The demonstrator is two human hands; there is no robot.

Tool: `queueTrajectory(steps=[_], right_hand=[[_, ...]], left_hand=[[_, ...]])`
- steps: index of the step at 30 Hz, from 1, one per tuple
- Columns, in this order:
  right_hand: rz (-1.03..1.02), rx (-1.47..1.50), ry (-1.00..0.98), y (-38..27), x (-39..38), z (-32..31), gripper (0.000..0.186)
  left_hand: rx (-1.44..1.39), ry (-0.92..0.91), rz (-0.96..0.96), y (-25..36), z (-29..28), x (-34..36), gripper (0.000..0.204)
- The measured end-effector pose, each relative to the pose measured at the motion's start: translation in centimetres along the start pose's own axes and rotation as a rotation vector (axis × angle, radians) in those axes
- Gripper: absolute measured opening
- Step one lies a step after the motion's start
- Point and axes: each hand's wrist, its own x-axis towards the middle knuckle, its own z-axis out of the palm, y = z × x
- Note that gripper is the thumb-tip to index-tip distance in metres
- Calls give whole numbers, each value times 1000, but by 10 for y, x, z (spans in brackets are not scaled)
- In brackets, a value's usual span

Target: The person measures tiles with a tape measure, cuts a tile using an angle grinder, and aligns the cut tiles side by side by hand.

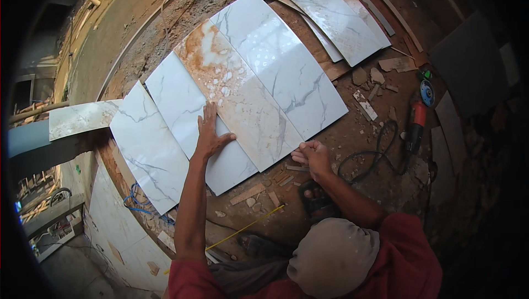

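Several large white marble-look tiles lie side by side on the ground. My left hand [208, 136] rests flat with spread fingers where a clean white tile [179, 92] meets a dusty, brown-stained tile [242, 101]. At the near right corner of the dusty tile, the curled fingers of my right hand [314, 158] are pinched together. Whatever they may hold is too small to tell. To the right of the dusty tile lies another grey-veined tile [286, 68]; a further tile [149, 150] is at the left end.
A red angle grinder [419, 123] with a blue disc lies right, its black cord [380, 153] looped on the dirt. More tiles [330, 15] are stacked at the far right. Yellow measuring tape [248, 226], broken pieces [363, 103] and blue cord [135, 202] lie around.
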Motion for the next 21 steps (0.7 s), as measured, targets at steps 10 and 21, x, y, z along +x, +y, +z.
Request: queueTrajectory(steps=[10, 21], right_hand=[[-6, -32, 7, -1, -1, 2, 21], [-14, -41, 11, -2, -1, 4, 22]], left_hand=[[23, -24, 5, -8, 0, 2, 132], [46, -11, 47, -13, 3, 6, 133]])
